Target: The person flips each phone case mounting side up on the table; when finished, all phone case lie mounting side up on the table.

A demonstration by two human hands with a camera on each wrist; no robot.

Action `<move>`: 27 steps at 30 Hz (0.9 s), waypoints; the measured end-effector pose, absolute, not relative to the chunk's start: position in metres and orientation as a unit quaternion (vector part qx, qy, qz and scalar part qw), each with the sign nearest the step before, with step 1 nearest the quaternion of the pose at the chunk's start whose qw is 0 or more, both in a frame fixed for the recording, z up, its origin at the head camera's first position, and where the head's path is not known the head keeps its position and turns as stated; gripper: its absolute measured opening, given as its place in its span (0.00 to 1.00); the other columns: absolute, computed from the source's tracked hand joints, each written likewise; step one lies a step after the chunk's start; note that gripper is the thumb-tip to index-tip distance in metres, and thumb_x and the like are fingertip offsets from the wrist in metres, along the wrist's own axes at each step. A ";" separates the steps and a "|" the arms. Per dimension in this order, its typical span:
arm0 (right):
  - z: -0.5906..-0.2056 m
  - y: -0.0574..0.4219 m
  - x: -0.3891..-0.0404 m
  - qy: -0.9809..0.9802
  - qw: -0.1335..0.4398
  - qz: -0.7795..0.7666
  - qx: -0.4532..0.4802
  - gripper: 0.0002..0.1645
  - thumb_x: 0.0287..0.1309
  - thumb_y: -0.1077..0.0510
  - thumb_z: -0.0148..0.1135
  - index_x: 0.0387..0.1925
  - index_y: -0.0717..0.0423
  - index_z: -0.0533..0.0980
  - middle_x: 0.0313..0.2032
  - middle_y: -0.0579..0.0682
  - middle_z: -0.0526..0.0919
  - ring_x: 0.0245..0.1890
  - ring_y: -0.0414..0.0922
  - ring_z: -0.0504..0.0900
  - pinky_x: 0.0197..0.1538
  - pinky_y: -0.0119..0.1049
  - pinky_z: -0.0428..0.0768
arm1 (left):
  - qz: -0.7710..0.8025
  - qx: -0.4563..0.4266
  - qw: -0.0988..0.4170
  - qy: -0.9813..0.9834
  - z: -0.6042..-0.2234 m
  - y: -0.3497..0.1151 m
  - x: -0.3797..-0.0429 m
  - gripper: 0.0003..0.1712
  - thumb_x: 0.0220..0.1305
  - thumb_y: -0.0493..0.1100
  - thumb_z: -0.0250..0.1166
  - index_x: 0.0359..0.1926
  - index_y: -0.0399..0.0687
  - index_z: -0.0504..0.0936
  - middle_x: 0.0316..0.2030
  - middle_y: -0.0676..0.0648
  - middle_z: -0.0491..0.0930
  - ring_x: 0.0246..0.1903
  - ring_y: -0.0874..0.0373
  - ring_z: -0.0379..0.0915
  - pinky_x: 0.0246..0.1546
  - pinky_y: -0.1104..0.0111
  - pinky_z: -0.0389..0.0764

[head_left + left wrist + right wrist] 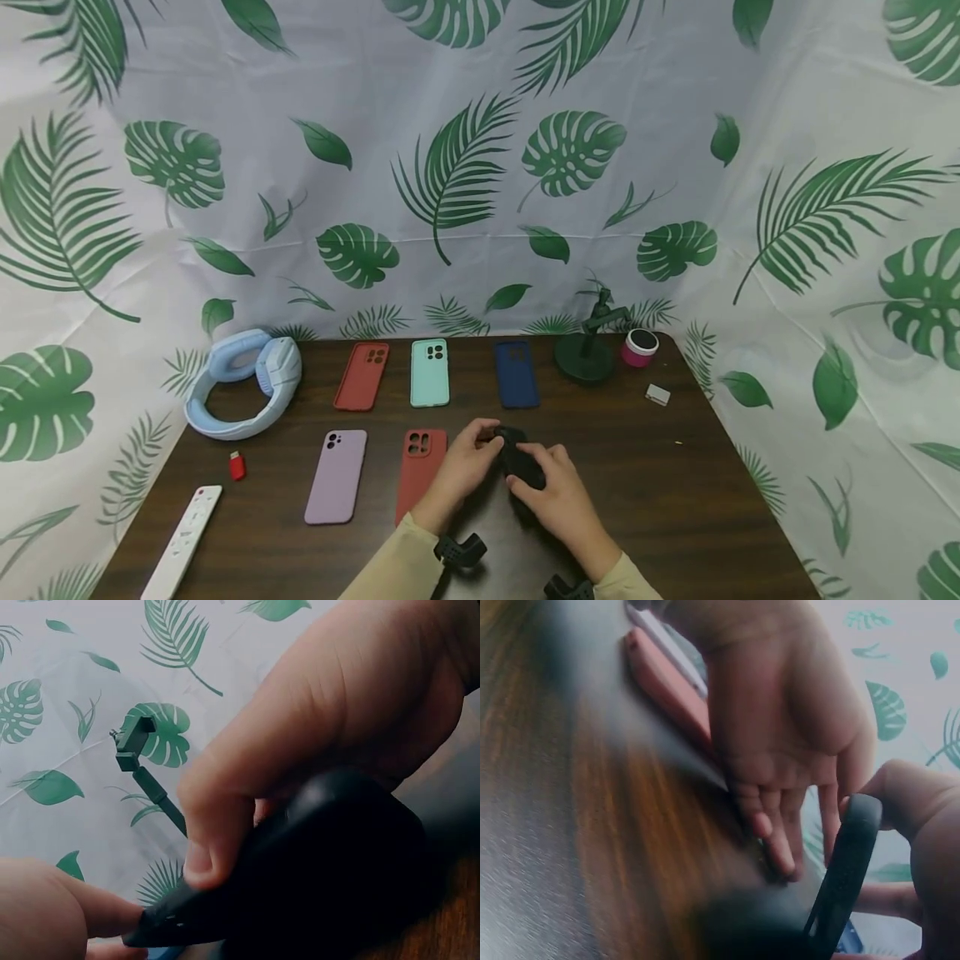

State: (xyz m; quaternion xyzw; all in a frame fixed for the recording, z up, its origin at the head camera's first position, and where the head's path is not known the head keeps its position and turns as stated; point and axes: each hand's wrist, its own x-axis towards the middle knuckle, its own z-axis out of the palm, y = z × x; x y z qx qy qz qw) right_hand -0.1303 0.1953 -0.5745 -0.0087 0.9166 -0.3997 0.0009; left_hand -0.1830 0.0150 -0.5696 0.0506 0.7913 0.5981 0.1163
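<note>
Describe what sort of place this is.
Probably an improvised tabletop filming spot indoors: a leaf-print cloth hangs behind a dark wood-grain table, where phone cases lie spaced out in rows.

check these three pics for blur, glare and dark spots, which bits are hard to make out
Head view: fairly crisp, with a pale sheen on the table near the bottom edge; left wrist view: dim, the black object mostly lost in darkness; right wrist view: hazy, glare at lower left, a red phone case soft.
</note>
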 end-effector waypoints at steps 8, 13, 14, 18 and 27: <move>-0.567 0.203 -0.134 0.893 -0.015 -0.450 0.001 0.19 0.66 0.50 0.65 0.57 0.32 0.78 0.41 0.40 0.84 0.33 0.35 0.81 0.36 0.30 0.79 | 0.616 0.040 0.159 0.771 -0.564 0.016 -0.182 0.32 0.73 0.52 0.60 0.72 0.45 0.68 0.66 0.40 0.74 0.63 0.43 0.72 0.56 0.48 0.78; -0.566 0.207 -0.134 0.871 -0.017 -0.492 0.011 0.19 0.68 0.55 0.62 0.56 0.32 0.78 0.34 0.42 0.84 0.26 0.39 0.79 0.30 0.31 0.76 | 0.610 0.034 0.175 0.772 -0.561 0.016 -0.181 0.32 0.73 0.53 0.60 0.72 0.45 0.69 0.67 0.40 0.74 0.64 0.42 0.72 0.57 0.46 0.78; -0.566 0.207 -0.134 0.869 -0.017 -0.495 0.013 0.20 0.68 0.56 0.62 0.57 0.32 0.77 0.34 0.42 0.84 0.24 0.39 0.78 0.28 0.31 0.76 | 0.609 0.036 0.177 0.772 -0.560 0.016 -0.180 0.32 0.73 0.53 0.60 0.71 0.45 0.69 0.67 0.40 0.73 0.64 0.42 0.72 0.57 0.46 0.78; -0.567 0.210 -0.134 0.872 -0.017 -0.489 0.022 0.23 0.67 0.58 0.60 0.60 0.35 0.72 0.31 0.42 0.80 0.16 0.37 0.71 0.23 0.31 0.71 | 0.607 0.046 0.183 0.772 -0.559 0.015 -0.180 0.31 0.73 0.53 0.61 0.70 0.44 0.71 0.67 0.40 0.74 0.64 0.43 0.73 0.57 0.47 0.78; -0.571 0.215 -0.139 0.897 -0.030 -0.440 0.038 0.17 0.66 0.58 0.62 0.55 0.44 0.77 0.36 0.43 0.80 0.23 0.38 0.73 0.30 0.32 0.72 | 0.590 0.050 0.192 0.783 -0.555 0.012 -0.178 0.30 0.73 0.55 0.61 0.69 0.46 0.73 0.65 0.39 0.73 0.61 0.43 0.75 0.55 0.48 0.79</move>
